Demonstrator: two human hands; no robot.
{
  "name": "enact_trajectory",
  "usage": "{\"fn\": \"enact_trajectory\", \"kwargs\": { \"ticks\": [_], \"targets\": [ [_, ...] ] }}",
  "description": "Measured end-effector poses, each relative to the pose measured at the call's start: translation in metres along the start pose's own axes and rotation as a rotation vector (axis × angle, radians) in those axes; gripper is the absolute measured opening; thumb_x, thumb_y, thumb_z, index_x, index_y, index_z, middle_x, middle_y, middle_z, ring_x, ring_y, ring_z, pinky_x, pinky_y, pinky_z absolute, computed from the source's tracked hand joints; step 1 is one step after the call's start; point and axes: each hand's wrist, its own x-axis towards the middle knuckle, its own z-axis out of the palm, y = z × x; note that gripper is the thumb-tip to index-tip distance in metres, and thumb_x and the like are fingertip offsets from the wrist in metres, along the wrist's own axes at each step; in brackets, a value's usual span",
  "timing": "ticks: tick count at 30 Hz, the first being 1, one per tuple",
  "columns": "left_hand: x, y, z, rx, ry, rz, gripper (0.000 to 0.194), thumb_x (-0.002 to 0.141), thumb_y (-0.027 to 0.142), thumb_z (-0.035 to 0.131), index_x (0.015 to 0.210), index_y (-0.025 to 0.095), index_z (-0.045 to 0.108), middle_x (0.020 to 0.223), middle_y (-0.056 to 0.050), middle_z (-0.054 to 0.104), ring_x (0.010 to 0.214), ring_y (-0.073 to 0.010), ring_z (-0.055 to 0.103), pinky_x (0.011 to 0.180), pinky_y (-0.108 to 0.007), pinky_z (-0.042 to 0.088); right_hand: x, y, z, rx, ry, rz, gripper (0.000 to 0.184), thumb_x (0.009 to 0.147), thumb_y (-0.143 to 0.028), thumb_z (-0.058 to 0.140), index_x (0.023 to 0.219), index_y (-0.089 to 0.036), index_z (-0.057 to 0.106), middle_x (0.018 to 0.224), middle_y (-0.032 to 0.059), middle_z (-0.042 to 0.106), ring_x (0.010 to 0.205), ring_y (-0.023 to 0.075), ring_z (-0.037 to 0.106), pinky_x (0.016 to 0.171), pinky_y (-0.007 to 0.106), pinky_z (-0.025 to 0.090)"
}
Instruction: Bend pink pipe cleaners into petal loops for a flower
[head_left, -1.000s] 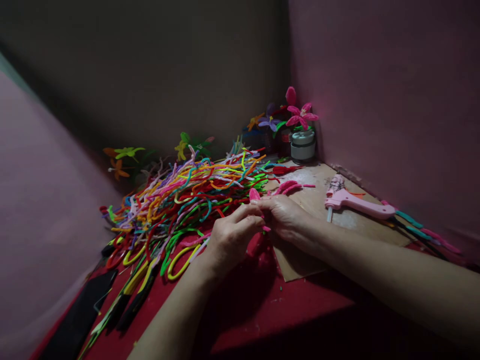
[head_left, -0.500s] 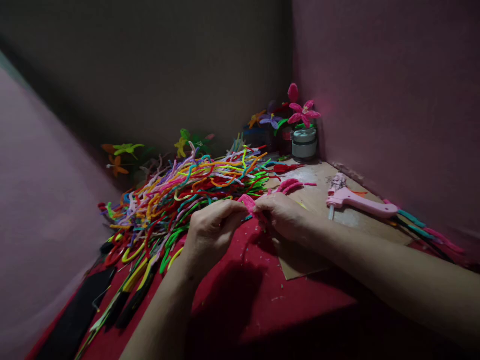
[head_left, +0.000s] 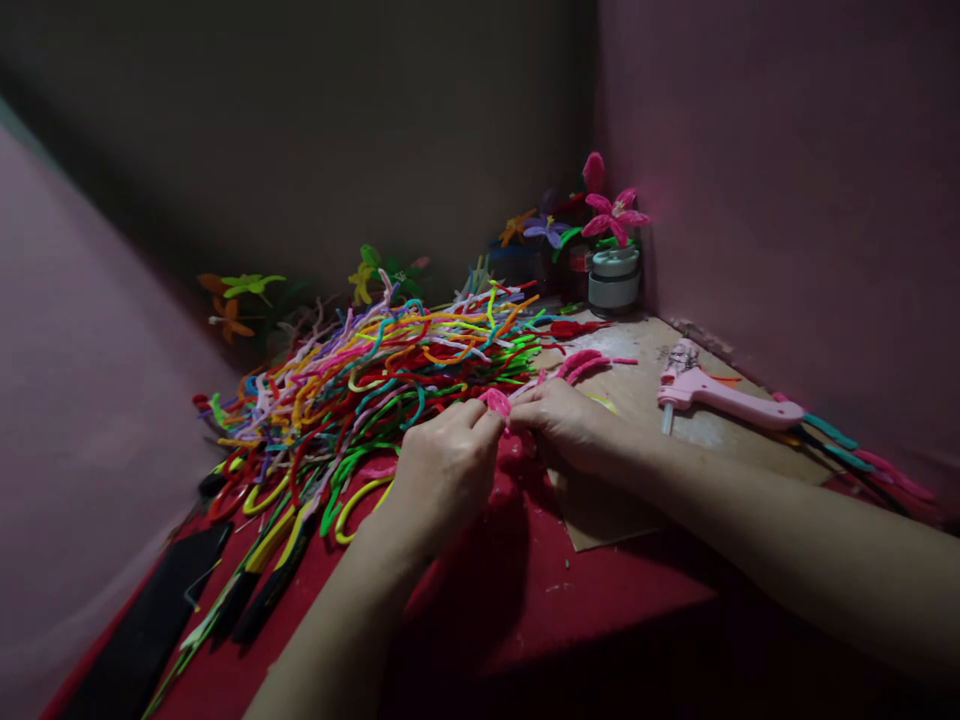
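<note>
Between my fingertips is a small piece of bent pink pipe cleaner (head_left: pixel 498 402). My left hand (head_left: pixel 454 465) pinches it from the left, back of the hand turned up. From the right, my right hand (head_left: pixel 566 420) grips the same piece, its fingers partly hidden behind the knuckles. Just beyond my hands lie looped pink pipe-cleaner petals (head_left: pixel 589 364) on a brown board (head_left: pixel 637 400). A large heap of many-coloured pipe cleaners (head_left: pixel 375 350) spreads behind and left of my left hand.
A pink glue gun (head_left: pixel 727 400) rests on the board at right. Yellow-and-black pliers (head_left: pixel 274 555) and a black flat object (head_left: pixel 150 620) lie at left on the red table (head_left: pixel 600 620). A pink flower (head_left: pixel 616 215) stands in a grey pot (head_left: pixel 613 280) by the wall.
My left hand has rolled over so its back faces up, its fingers closer to the right hand's. The pink piece stays held between them. The view has shifted slightly.
</note>
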Motion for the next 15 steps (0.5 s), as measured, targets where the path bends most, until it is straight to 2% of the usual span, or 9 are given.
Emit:
{"fn": "enact_trajectory", "kwargs": {
  "ticks": [5,12,15],
  "targets": [
    [0.0,0.004,0.002,0.064,-0.012,0.065,0.016,0.081,0.009,0.042,0.084,0.015,0.057,0.079,-0.006,0.058,0.073,-0.0173,0.053,0.062,-0.027,0.043,0.005,0.009,-0.001,0.037,0.0,-0.037,0.012,0.057,-0.012,0.054,0.047,-0.015,0.049,0.049,-0.0008,0.047,0.045,0.007,0.034,0.044,0.024,0.024],
    [0.002,0.014,0.004,0.061,-0.075,0.106,0.018,0.078,0.006,0.042,0.089,0.01,0.056,0.083,-0.009,0.057,0.077,-0.02,0.053,0.069,-0.032,0.047,0.008,0.013,-0.004,0.04,-0.005,-0.043,0.013,0.055,-0.013,0.053,0.045,-0.015,0.045,0.046,-0.0024,0.043,0.046,0.008,0.036,0.045,0.024,0.025],
    [0.003,0.013,0.007,0.019,-0.072,0.118,0.021,0.078,0.004,0.039,0.092,0.01,0.054,0.083,-0.008,0.056,0.077,-0.0191,0.053,0.069,-0.031,0.047,0.008,0.012,-0.006,0.062,0.007,0.0,0.009,0.053,-0.013,0.052,0.047,-0.015,0.045,0.049,-0.002,0.044,0.047,0.0079,0.036,0.046,0.025,0.026]
  ]
}}
